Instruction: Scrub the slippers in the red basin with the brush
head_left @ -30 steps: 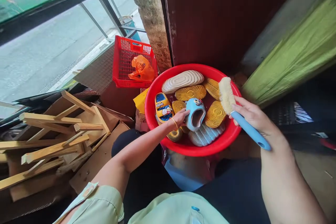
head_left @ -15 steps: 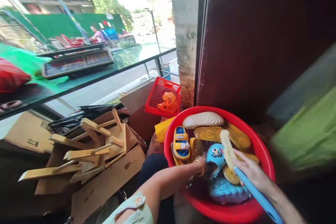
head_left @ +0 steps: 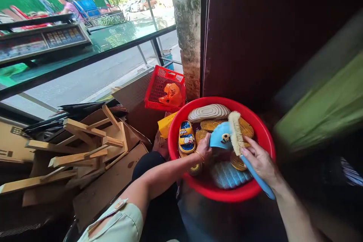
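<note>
My left hand point(head_left: 205, 148) is closed on a light blue slipper point(head_left: 219, 136) with a cartoon face on its strap, held up over the red basin point(head_left: 176, 136). In my right hand point(head_left: 259, 160) is a scrub brush point(head_left: 236, 130) with pale bristles and a blue handle; its bristles are against or just beside the slipper's right side. A blue and yellow slide slipper point(head_left: 187, 138) leans at the basin's left. A cream sole point(head_left: 209, 113) lies at the back, with several tan soles around it. Another blue sole point(head_left: 231, 176) sits low at the front, partly in dark water.
Upturned wooden stools point(head_left: 93, 140) lie on cardboard at the left. Behind the basin stand a red crate point(head_left: 151, 90) holding an orange plastic bag point(head_left: 172, 95), and a yellow box point(head_left: 166, 124). A dark panel rises at the right; a person sits outside, beyond the railing.
My left hand has lifted the blue slipper and turned it, so its strap faces the brush. The brush is now more upright beside it. The whole view has shifted.
</note>
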Demonstrator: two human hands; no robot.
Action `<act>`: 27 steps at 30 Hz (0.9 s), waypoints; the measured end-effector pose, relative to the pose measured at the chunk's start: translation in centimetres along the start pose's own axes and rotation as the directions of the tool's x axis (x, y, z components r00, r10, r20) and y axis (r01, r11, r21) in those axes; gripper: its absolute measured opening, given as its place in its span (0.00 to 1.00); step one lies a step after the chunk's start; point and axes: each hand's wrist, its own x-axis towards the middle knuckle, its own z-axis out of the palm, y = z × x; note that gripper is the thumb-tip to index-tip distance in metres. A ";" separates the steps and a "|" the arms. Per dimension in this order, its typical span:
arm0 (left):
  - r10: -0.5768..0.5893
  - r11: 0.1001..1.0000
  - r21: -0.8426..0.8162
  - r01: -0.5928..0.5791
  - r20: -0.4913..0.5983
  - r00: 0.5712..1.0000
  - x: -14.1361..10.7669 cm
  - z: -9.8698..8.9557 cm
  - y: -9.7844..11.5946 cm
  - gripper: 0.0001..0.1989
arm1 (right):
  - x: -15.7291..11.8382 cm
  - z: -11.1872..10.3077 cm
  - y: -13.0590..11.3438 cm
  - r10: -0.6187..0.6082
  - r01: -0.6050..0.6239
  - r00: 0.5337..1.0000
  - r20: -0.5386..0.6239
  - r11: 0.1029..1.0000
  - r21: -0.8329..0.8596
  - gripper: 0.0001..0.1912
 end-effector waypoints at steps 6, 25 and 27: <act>0.202 0.977 -0.032 -0.213 -0.198 0.959 1.5 -2.9 0.9 0.22 | -0.5 0.9 -1.5 -0.341 0.241 0.868 -0.361 0.925 -0.293 0.33; 0.013 0.920 -0.386 -0.063 -0.129 0.992 2.1 -3.7 3.8 0.18 | -0.1 3.3 -1.8 -0.357 0.246 0.876 -0.324 0.909 -0.337 0.29; -0.195 0.819 -0.549 0.164 0.002 0.981 1.9 -2.4 3.7 0.14 | 0.3 3.3 -1.5 -0.300 0.201 0.912 -0.279 0.922 -0.332 0.28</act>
